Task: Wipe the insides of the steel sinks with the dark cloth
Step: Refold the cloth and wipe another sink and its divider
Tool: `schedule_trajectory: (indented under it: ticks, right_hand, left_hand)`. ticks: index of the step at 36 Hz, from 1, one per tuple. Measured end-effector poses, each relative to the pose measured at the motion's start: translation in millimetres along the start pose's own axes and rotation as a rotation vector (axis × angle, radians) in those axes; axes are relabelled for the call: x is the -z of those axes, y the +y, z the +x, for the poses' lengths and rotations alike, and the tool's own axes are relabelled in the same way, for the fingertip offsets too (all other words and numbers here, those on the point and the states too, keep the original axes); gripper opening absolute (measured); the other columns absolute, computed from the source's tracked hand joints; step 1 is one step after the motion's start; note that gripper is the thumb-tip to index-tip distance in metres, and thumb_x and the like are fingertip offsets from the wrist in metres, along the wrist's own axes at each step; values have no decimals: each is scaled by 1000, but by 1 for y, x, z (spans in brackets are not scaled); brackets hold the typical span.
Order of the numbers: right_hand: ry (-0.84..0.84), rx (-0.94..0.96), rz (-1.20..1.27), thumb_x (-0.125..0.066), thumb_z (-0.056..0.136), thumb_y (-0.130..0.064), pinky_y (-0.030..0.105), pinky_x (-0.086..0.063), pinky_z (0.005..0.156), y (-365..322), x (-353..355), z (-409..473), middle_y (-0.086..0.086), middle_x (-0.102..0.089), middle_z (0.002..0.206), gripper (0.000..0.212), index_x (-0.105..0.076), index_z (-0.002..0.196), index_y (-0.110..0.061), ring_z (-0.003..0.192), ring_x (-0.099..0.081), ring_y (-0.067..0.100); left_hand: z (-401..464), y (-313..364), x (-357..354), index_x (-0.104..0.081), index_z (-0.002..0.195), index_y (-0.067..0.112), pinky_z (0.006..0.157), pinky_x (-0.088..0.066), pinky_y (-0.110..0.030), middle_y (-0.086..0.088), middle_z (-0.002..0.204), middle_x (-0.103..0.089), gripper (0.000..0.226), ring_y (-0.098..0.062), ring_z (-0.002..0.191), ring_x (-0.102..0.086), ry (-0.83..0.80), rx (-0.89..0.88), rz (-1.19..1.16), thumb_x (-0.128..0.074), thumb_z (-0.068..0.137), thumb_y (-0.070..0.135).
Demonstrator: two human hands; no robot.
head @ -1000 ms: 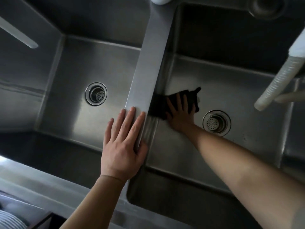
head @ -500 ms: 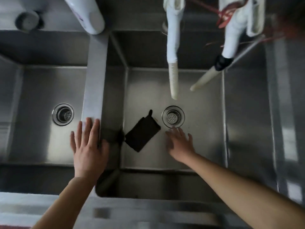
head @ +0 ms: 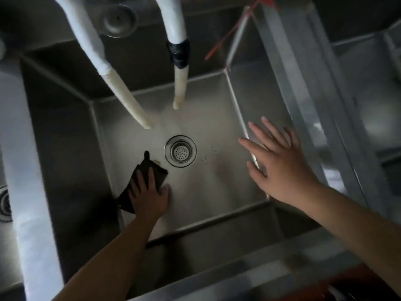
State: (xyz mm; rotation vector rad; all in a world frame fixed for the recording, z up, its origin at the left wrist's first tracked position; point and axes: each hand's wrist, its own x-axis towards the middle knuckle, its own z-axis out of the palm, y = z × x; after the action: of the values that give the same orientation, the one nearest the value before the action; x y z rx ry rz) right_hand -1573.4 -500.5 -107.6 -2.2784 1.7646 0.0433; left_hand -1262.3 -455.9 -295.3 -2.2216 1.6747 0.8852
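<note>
The left hand (head: 149,196) is laid flat, fingers straight, on the dark cloth (head: 143,183), which is pressed to the sink floor (head: 217,187). The right hand (head: 280,161) is held spread and empty over the sink's right wall. The drain (head: 180,151) is seen just beyond the cloth, between both hands.
</note>
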Motion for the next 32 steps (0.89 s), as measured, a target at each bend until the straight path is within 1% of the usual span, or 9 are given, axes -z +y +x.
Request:
schedule_trajectory:
  ticks: [3,6,10,13,14,18,24,28,32]
  right_hand:
    - [-24,-2,-128,-49,95,-38,62,-6,119,23,4,9,4,-17,166,56,-42,149,-26,155,-2,24]
    - [6,-23,-251,-42,93,-40,63,-2,117,47,10,25,6,-15,167,60,-37,151,-27,155,1,25]
    - [-12,-77,-366,-43,94,-47,59,8,115,83,17,43,4,-7,168,65,-25,155,-33,155,5,25]
    - [-46,-100,-442,-38,94,-52,54,19,113,101,17,44,4,-4,168,67,-19,157,-34,154,8,25]
    - [-48,-93,-442,-39,95,-51,55,18,113,103,15,41,5,-5,168,66,-23,156,-32,154,7,26]
    - [21,-72,-358,-35,93,-50,62,-5,118,102,4,32,10,-17,166,64,-38,152,-24,154,-8,27]
    - [127,-41,-335,-36,95,-53,63,-10,118,105,1,35,9,-26,163,65,-35,153,-23,153,-17,26]
    - [236,-11,-334,-41,96,-45,64,-18,115,108,-5,35,10,-35,159,61,-43,148,-15,151,-24,27]
    - [240,-1,-325,-38,96,-43,64,-20,114,109,-5,37,13,-35,159,60,-42,149,-13,150,-26,29]
  left_hand:
    - [1,7,-22,-32,154,12,114,-21,-63,-25,159,-23,82,-51,143,-23,106,-20,0,-30,88,62]
    - [-10,15,-42,-39,150,13,112,-26,-62,-24,156,-31,74,-52,139,-31,139,-140,67,-36,91,56]
    - [-32,23,-65,-37,152,25,117,-22,-53,-7,161,-23,63,-41,146,-27,-23,-679,241,-36,95,53]
    - [-34,42,-74,-35,152,32,116,-31,-52,2,161,-25,55,-32,147,-27,-115,-988,357,-38,99,48]
    - [-30,48,-74,-35,152,32,116,-32,-51,3,161,-27,54,-31,147,-29,-112,-1045,377,-39,100,46]
    - [-3,69,-76,-28,154,34,119,-25,-49,3,163,-23,55,-29,149,-25,-112,-1197,466,-40,101,41]
    - [44,119,-83,-24,154,39,119,-22,-48,5,164,-21,52,-25,150,-22,34,-1193,450,-33,104,46]
    - [91,169,-59,-25,153,41,119,-19,-49,5,163,-22,52,-25,148,-27,163,-970,368,-33,102,48]
    - [145,198,-21,-15,154,44,118,-15,-53,4,165,-14,55,-27,151,-15,176,-773,332,-25,102,53]
